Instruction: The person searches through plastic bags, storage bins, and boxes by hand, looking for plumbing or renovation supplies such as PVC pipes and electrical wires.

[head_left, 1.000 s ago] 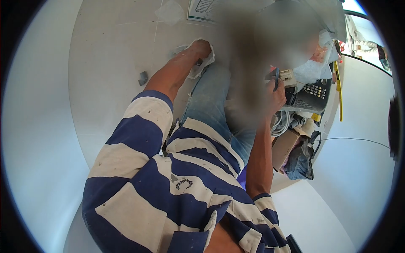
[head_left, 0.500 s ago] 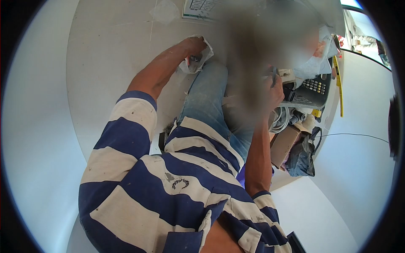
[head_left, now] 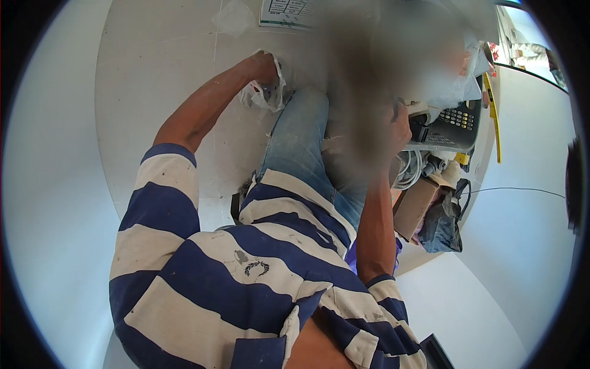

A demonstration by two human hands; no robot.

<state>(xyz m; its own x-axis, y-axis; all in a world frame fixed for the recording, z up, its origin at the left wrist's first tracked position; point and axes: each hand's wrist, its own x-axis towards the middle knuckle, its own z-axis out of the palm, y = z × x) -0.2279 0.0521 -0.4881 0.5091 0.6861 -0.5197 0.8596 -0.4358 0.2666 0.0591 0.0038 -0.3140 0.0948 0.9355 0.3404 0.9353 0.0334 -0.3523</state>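
My left hand [head_left: 263, 66] is closed on the rim of a thin white plastic bag [head_left: 270, 98], beside my knee in jeans [head_left: 301, 123]. Something dark shows inside the bag, too small to name. My right hand [head_left: 401, 128] is at the right, partly behind a large blur; its fingers are bent around a dark, thin object [head_left: 395, 111] that I cannot make out. It is close to the black case with a keypad [head_left: 456, 120].
Right of my legs are a coiled grey cable [head_left: 410, 172], a cardboard box [head_left: 415, 208], a dark plastic bag [head_left: 441, 226] and a yellow level [head_left: 493, 120]. A printed sheet [head_left: 286, 13] and clear plastic [head_left: 235, 17] lie on the floor at the top.
My left hand and the white bag have moved left, away from my knee. My right hand has shifted only slightly, staying beside the case.
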